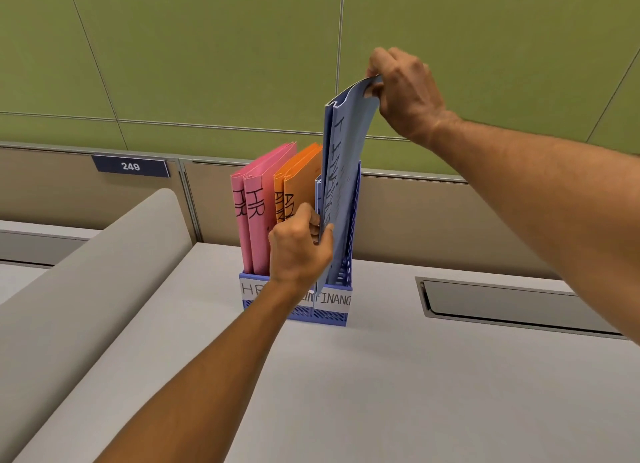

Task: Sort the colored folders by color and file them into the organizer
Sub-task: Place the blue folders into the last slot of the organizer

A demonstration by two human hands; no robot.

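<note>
Holding a blue folder (pixel 341 171) upright over the right-hand compartment of the blue organizer (pixel 294 315), both hands are gripping it. Right hand (pixel 403 93) is pinching the folder's top corner, fingers curled over the upper edge. Left hand (pixel 299 248) is pinching the near lower edge of the same folder, thumb on the side facing the camera, fingers behind. Folder's lower part is sitting inside the compartment; its upper part is standing well above the organizer's rim, bowing slightly toward the right hand. Black handwritten lettering is running down its face; not fully legible.

Another blue folder (pixel 318 196) is showing just behind the left hand's fingers, in the same compartment.

Left of the left hand, 2 orange folders (pixel 301 182) are standing in the middle compartment, leaning back, marked with lettering starting "AD". Farther left, 2 pink folders (pixel 256 213) are standing in the left compartment, each marked "HR".

White labels are running across the organizer's front: "HR" at the left, "INANC" visible at the right, the middle one hidden behind the left wrist.

Organizer is resting on the grey bench (pixel 381 376). Right of it, below the right forearm, a recessed metal slot (pixel 512 305) is set in the bench. Up left, a dark plate (pixel 131 166) is reading "249".
</note>
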